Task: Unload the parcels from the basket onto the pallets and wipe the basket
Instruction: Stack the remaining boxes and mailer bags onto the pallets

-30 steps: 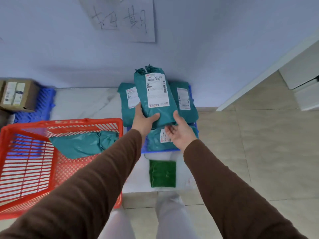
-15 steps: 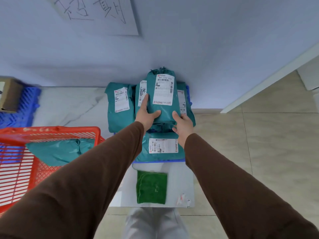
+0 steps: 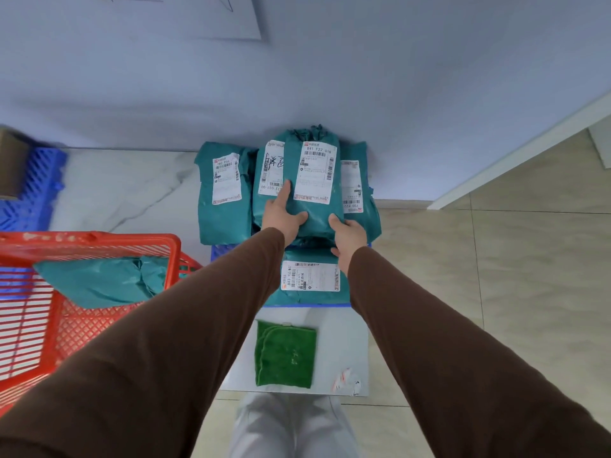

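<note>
My left hand (image 3: 283, 213) and my right hand (image 3: 348, 234) grip the near end of a teal parcel (image 3: 314, 206) with a white label, thumbs on top. It lies on top of several other teal parcels (image 3: 223, 193) stacked on a blue pallet (image 3: 222, 252) against the wall. The red basket (image 3: 92, 240) stands at the left, and one teal parcel (image 3: 99, 280) lies inside it. A folded green cloth (image 3: 286, 353) lies on a white slab just in front of the pallet.
A second blue pallet (image 3: 36, 183) with a cardboard box (image 3: 10, 163) sits at the far left by the wall. A paper sign (image 3: 198, 18) hangs on the wall above. Tiled floor (image 3: 479, 276) opens to the right.
Both hands have carried the labelled parcel away from me and lowered it onto the stack by the wall. The view has shifted, so the basket sits further left.
</note>
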A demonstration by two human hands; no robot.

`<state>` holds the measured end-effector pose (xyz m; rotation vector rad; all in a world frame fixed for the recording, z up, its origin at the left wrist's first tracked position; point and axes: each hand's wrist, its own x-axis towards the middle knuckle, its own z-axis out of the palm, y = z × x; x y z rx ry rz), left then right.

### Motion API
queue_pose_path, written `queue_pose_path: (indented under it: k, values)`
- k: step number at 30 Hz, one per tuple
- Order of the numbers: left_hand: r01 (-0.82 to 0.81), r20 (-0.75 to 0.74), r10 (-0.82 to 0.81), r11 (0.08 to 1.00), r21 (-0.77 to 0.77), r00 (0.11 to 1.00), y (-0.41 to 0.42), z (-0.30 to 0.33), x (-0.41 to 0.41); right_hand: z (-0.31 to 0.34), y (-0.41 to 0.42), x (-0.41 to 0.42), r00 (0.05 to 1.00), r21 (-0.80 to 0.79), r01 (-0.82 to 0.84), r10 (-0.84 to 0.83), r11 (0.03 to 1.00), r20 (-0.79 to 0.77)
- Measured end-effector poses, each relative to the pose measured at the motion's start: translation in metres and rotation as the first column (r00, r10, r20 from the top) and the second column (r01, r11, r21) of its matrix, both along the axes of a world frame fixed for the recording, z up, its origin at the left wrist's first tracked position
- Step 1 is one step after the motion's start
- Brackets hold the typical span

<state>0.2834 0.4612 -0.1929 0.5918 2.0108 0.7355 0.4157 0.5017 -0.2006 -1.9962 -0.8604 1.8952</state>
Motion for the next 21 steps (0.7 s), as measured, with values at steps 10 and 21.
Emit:
queue_pose_path:
  k: [10,21]
  values:
    - [-0.112,0.082,0.101,0.982,0.152,0.992,-0.050,0.077,-0.011,0.107,-0.039,-0.024,0.997,0.326,-0.037,0.058,0.945,-0.055]
    - [-0.276,0.051,0.275,0.899,0.340,0.960,-0.187,0.163,-0.108,0.186,-0.142,-0.112,0.934,0.320,-0.113,0.211,0.941,-0.289]
